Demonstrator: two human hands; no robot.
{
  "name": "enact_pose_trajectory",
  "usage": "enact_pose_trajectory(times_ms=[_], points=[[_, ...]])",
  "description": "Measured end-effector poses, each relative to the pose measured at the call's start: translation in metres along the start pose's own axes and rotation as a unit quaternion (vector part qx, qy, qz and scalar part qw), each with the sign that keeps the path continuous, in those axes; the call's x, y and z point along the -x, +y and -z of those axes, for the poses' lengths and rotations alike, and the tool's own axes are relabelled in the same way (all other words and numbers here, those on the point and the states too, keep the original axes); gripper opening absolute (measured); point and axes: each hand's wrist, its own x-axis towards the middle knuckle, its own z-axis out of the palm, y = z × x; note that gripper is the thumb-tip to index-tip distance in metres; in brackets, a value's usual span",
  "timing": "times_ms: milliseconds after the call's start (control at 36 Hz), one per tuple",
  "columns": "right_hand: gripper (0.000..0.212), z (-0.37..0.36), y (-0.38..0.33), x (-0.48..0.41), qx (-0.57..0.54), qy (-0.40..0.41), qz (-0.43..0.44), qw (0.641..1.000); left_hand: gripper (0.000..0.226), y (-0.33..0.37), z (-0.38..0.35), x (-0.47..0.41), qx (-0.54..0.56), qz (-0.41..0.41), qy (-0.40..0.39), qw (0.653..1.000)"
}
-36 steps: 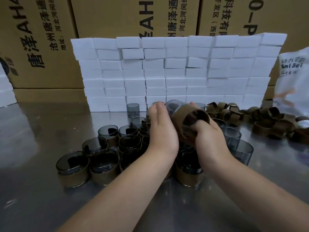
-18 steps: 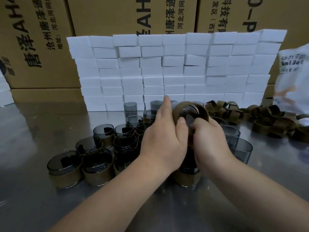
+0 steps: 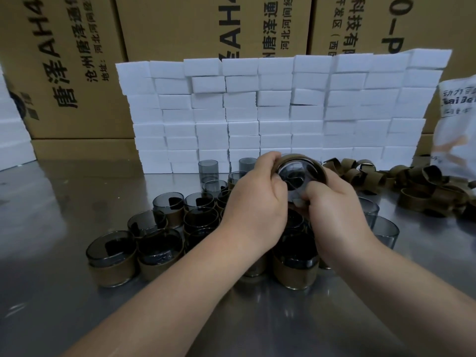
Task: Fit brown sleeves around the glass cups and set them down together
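- Cardboard boxes (image 3: 180, 27): printed, stacked behind the wall of white blocks (image 3: 283, 112).
- Table (image 3: 64, 228): steel, runs out in front of the wall.
- Sleeved cups (image 3: 159, 243): finished cluster, standing upright and touching, in front of the wall's left half and middle.
- Loose sleeves (image 3: 422, 186): brown heap at the foot of the wall's right end.
- Bare cups (image 3: 383, 233): a few, unsleeved, in front of the wall's right half.
- Left grip (image 3: 255, 202): clamped, fingers curled over the sleeve's top edge. A second ago it lay flat and open against the glass.
- Right grip (image 3: 332, 202): clamped on the same piece from the other side, thumb on the glass.
- Held cup (image 3: 296, 173): in the air before the wall's middle, above the cluster. It has turned since a second ago, so one end now faces the camera.
- Sleeve (image 3: 316, 166): now rings the held cup, where a second ago it hung skewed. The fitting looks nearly finished, and setting the cup down with the cluster remains.
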Motion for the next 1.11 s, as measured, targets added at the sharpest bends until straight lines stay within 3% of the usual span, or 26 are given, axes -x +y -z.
enact_pose_trajectory(times_ms=[306,417,583,722,945,1028,1111], points=[[0.042,-0.001,-0.006,0.005,0.008,-0.016,-0.007,1.000,0.049,-0.008,0.002,0.000,0.041,0.010,0.003,0.999],[0.038,0.001,-0.005,0.004,-0.001,-0.022,-0.023,0.999,0.052,-0.006,0.002,0.003,0.002,-0.012,-0.009,1.000],[0.030,0.003,-0.004,0.001,0.007,-0.023,-0.024,0.999,0.052,-0.006,0.003,0.003,0.033,-0.015,0.009,0.999],[0.056,0.006,-0.004,0.001,0.047,-0.026,-0.029,0.998,0.053,-0.007,-0.001,0.003,0.054,-0.013,0.023,0.998],[0.065,0.005,-0.008,0.003,0.060,-0.030,-0.023,0.998,0.053,-0.012,0.001,0.002,0.036,-0.006,0.030,0.999],[0.062,0.005,-0.009,0.002,0.051,-0.029,-0.022,0.998,0.054,-0.013,0.001,0.002,0.034,-0.008,0.032,0.999],[0.045,0.003,-0.010,0.004,0.049,-0.038,-0.012,0.998,0.054,-0.014,0.001,0.002,0.040,-0.005,0.037,0.999]])
